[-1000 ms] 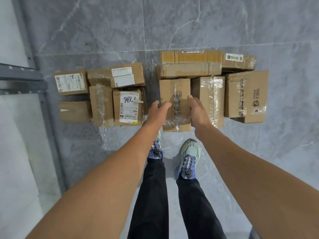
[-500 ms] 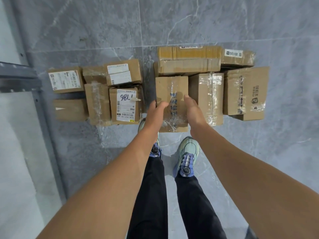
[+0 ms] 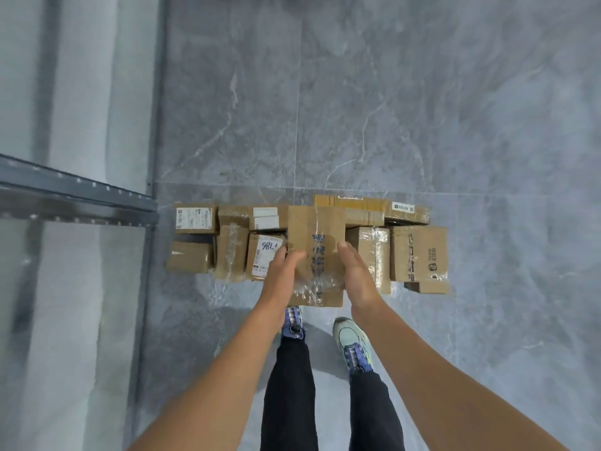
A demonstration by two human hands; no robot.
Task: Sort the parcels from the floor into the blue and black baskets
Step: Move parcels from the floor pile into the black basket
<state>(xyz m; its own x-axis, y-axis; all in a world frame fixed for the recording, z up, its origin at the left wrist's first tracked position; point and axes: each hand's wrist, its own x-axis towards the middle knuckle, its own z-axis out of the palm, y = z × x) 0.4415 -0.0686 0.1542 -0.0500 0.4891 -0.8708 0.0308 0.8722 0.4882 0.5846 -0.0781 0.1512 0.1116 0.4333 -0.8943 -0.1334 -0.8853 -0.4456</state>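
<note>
A brown cardboard parcel (image 3: 317, 236) with clear tape and blue print is held up above the floor, between my two hands. My left hand (image 3: 283, 271) grips its left side with the thumb on top. My right hand (image 3: 355, 271) holds its right side. Below it, several more cardboard parcels lie in a row on the grey floor: one with a white label marked "786" (image 3: 265, 252), a taped one (image 3: 374, 252), and a larger printed one (image 3: 421, 253). No basket is in view.
A grey metal shelf frame (image 3: 81, 203) juts in from the left, with an upright post (image 3: 153, 157) next to the parcels. My feet in light sneakers (image 3: 351, 340) stand just before the pile. Grey marble floor (image 3: 390, 109) stretches beyond the parcels.
Both hands have lifted the taped parcel off the floor and out of the row. The view has risen, so the parcels look smaller and lower in the frame.
</note>
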